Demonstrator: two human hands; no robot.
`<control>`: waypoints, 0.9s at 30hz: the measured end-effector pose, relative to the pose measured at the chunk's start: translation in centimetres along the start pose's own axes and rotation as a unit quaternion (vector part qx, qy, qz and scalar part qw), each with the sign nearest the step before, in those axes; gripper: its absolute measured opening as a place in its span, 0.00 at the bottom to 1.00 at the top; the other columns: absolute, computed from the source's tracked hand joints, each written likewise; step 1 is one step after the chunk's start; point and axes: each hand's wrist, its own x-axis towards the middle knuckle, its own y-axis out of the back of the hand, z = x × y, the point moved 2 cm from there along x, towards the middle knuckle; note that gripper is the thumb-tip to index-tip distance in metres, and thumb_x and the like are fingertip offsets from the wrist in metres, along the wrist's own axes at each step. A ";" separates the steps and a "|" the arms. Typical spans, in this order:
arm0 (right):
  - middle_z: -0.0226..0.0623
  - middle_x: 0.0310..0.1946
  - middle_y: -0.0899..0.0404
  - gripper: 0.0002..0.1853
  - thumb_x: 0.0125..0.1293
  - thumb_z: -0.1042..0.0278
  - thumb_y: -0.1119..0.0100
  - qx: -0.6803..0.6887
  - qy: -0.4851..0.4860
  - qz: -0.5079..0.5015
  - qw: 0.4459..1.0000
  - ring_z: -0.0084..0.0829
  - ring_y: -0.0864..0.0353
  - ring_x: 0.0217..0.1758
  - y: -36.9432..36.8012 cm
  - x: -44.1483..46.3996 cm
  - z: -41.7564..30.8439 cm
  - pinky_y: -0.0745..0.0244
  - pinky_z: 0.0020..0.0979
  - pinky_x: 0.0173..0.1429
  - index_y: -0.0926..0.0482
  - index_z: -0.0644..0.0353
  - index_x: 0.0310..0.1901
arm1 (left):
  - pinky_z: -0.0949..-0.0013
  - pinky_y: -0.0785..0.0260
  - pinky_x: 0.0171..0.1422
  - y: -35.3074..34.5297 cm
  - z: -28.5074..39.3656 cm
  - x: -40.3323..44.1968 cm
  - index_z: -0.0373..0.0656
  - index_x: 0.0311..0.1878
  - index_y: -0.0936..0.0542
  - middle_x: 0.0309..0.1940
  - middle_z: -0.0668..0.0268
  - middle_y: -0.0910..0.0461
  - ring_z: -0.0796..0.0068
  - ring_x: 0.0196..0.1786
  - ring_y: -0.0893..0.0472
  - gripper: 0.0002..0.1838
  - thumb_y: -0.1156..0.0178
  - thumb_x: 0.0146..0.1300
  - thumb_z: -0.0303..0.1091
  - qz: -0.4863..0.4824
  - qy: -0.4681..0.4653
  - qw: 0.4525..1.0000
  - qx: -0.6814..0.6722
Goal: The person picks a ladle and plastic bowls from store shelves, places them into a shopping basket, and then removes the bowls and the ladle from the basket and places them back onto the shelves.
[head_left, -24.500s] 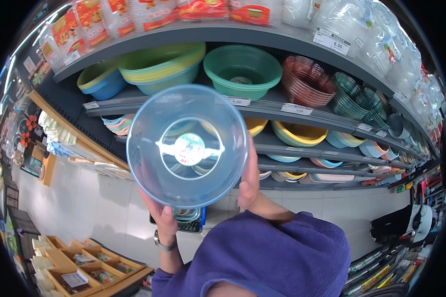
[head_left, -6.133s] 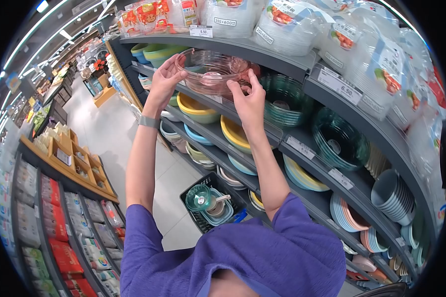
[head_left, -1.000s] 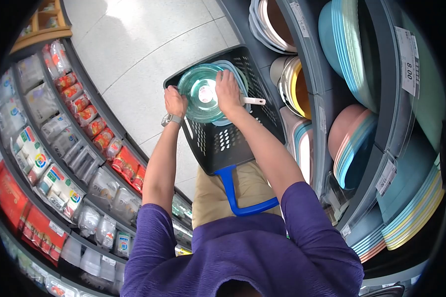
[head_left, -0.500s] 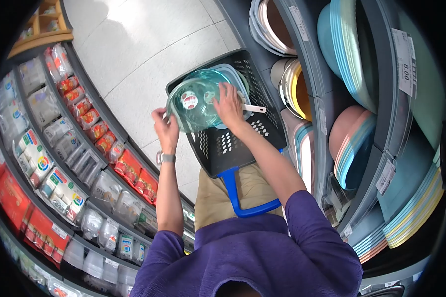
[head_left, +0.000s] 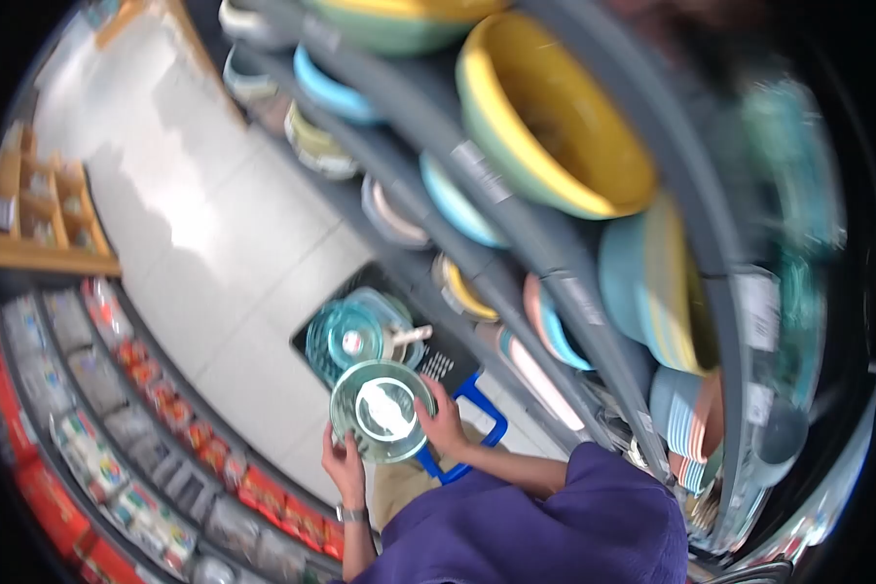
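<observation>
No words or numbers could be read. A round white label [head_left: 350, 343] with a reddish mark showed in the clear teal bowl [head_left: 329, 323] in the black basket [head_left: 448, 362], its print too small to make out. Pale price tags [head_left: 759, 311] lined the shelf edges on the right, smeared by blur. Coloured printing on the packets [head_left: 78, 448] to the left was equally illegible.

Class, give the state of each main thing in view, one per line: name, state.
Clear green bowl, held in both hands
Left hand, gripping the bowl
Right hand, gripping the bowl
Black basket, partly filled
Teal bowl, inside the basket
Blue handle, sticking out
Yellow bowl, shelved
</observation>
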 end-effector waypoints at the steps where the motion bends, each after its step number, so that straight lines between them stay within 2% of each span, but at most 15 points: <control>1: 0.51 0.56 0.20 0.24 0.68 0.71 0.39 0.005 0.017 0.027 0.999 0.43 0.18 0.59 1.5 -0.1 -1.6 0.25 0.37 0.61 0.29 0.65 0.64 | 0.81 0.30 0.34 -0.2 0.3 0.1 0.36 0.69 0.33 0.30 0.72 0.21 0.88 0.29 0.26 0.25 0.41 0.72 0.29 -0.009 -0.017 1.000 0.014; 2: 0.50 0.56 0.20 0.24 0.68 0.71 0.39 0.023 0.021 0.040 0.999 0.41 0.18 0.58 3.0 -0.1 -3.3 0.25 0.36 0.60 0.29 0.65 0.64 | 0.81 0.30 0.34 -0.9 2.8 0.2 0.36 0.69 0.33 0.30 0.72 0.21 0.88 0.29 0.26 0.25 0.41 0.72 0.29 -0.023 -0.045 0.999 0.009; 4: 0.50 0.57 0.20 0.24 0.68 0.71 0.38 0.051 0.038 0.067 0.996 0.39 0.17 0.58 5.4 -0.2 -7.0 0.25 0.35 0.60 0.28 0.65 0.65 | 0.80 0.45 0.26 -1.1 8.3 -1.9 0.35 0.67 0.31 0.24 0.78 0.31 0.90 0.23 0.36 0.22 0.42 0.73 0.30 -0.019 -0.088 0.996 -0.023; 7: 0.50 0.58 0.20 0.24 0.68 0.71 0.39 0.093 0.071 0.081 0.990 0.36 0.18 0.58 8.4 0.0 -12.7 0.26 0.33 0.60 0.27 0.66 0.65 | 0.81 0.45 0.28 -1.1 14.6 -3.2 0.35 0.66 0.31 0.24 0.79 0.33 0.90 0.24 0.37 0.21 0.43 0.73 0.30 0.008 -0.164 0.986 -0.033; 8: 0.50 0.58 0.20 0.24 0.68 0.71 0.39 0.095 0.112 0.104 0.984 0.36 0.19 0.59 9.4 -0.2 -14.9 0.27 0.32 0.61 0.27 0.67 0.64 | 0.82 0.38 0.32 -0.5 15.3 -2.7 0.34 0.66 0.31 0.32 0.71 0.23 0.89 0.30 0.28 0.21 0.43 0.73 0.29 -0.013 -0.186 0.981 -0.053; 9: 0.50 0.58 0.20 0.24 0.68 0.72 0.39 0.098 0.149 0.127 0.976 0.36 0.19 0.59 10.4 -0.6 -16.8 0.28 0.32 0.62 0.27 0.67 0.64 | 0.82 0.38 0.32 -0.4 17.0 -3.1 0.34 0.66 0.31 0.32 0.71 0.23 0.89 0.30 0.28 0.21 0.43 0.73 0.29 -0.015 -0.199 0.979 -0.051; 10: 0.53 0.58 0.22 0.25 0.67 0.72 0.38 0.107 0.156 0.127 0.974 0.43 0.20 0.61 11.4 -0.9 -18.6 0.28 0.36 0.63 0.28 0.68 0.64 | 0.82 0.34 0.36 -0.7 19.7 -3.4 0.33 0.66 0.32 0.40 0.65 0.21 0.86 0.35 0.24 0.21 0.43 0.73 0.29 -0.005 -0.266 0.962 -0.070; 11: 0.53 0.58 0.22 0.25 0.67 0.72 0.38 0.114 0.161 0.136 0.971 0.43 0.20 0.61 12.3 -1.1 -20.1 0.28 0.36 0.63 0.28 0.68 0.64 | 0.82 0.30 0.39 -0.9 22.1 -3.9 0.33 0.66 0.32 0.49 0.59 0.19 0.83 0.39 0.20 0.21 0.43 0.73 0.29 0.002 -0.330 0.940 -0.089; 12: 0.53 0.59 0.23 0.27 0.67 0.71 0.38 0.123 0.181 0.152 0.964 0.43 0.21 0.62 13.0 -1.4 -21.4 0.29 0.36 0.65 0.30 0.69 0.66 | 0.80 0.26 0.46 -0.7 23.9 -4.3 0.31 0.66 0.32 0.61 0.52 0.23 0.76 0.47 0.17 0.21 0.44 0.73 0.28 -0.020 -0.326 0.941 -0.091; 15: 0.57 0.61 0.26 0.28 0.67 0.72 0.39 0.175 0.247 0.192 0.934 0.41 0.25 0.66 15.0 -2.4 -24.7 0.33 0.37 0.70 0.38 0.72 0.65 | 0.79 0.25 0.45 -0.7 30.5 -7.7 0.31 0.66 0.32 0.60 0.52 0.23 0.77 0.46 0.17 0.22 0.44 0.73 0.27 -0.052 -0.369 0.922 -0.104; 19: 0.52 0.65 0.33 0.26 0.67 0.78 0.42 0.343 0.301 0.173 0.873 0.38 0.33 0.70 17.7 -2.5 -27.5 0.42 0.39 0.75 0.39 0.71 0.64 | 0.79 0.24 0.44 -1.0 36.9 -11.0 0.30 0.67 0.32 0.61 0.51 0.23 0.77 0.46 0.17 0.22 0.43 0.73 0.26 -0.058 -0.430 0.895 -0.100; 21: 0.51 0.66 0.33 0.28 0.67 0.79 0.44 0.350 0.340 0.189 0.852 0.36 0.33 0.70 20.0 -2.9 -29.5 0.41 0.38 0.75 0.40 0.72 0.67 | 0.77 0.23 0.44 -0.9 39.9 -13.0 0.31 0.65 0.29 0.61 0.54 0.22 0.74 0.54 0.18 0.21 0.43 0.72 0.27 -0.103 -0.429 0.894 -0.077; 22: 0.51 0.66 0.32 0.29 0.67 0.79 0.44 0.350 0.349 0.192 0.848 0.35 0.33 0.70 21.2 -3.1 -30.3 0.41 0.38 0.74 0.40 0.73 0.68 | 0.77 0.23 0.44 -1.1 41.3 -14.2 0.31 0.65 0.29 0.61 0.54 0.22 0.74 0.54 0.18 0.21 0.43 0.72 0.27 -0.102 -0.433 0.893 -0.076; 24: 0.48 0.66 0.31 0.31 0.66 0.79 0.46 0.329 0.377 0.213 0.839 0.32 0.31 0.68 23.7 -3.8 -32.6 0.38 0.36 0.72 0.40 0.75 0.71 | 0.78 0.24 0.40 -2.0 44.1 -16.6 0.32 0.67 0.29 0.60 0.56 0.21 0.77 0.49 0.18 0.23 0.42 0.72 0.29 -0.138 -0.470 0.865 -0.107; 27: 0.50 0.66 0.31 0.33 0.68 0.76 0.51 0.273 0.382 0.251 0.847 0.31 0.28 0.60 27.0 -5.6 -35.7 0.37 0.32 0.68 0.44 0.73 0.74 | 0.78 0.22 0.40 -3.1 47.9 -19.2 0.29 0.68 0.31 0.62 0.53 0.24 0.79 0.44 0.17 0.26 0.40 0.71 0.28 -0.189 -0.508 0.835 -0.093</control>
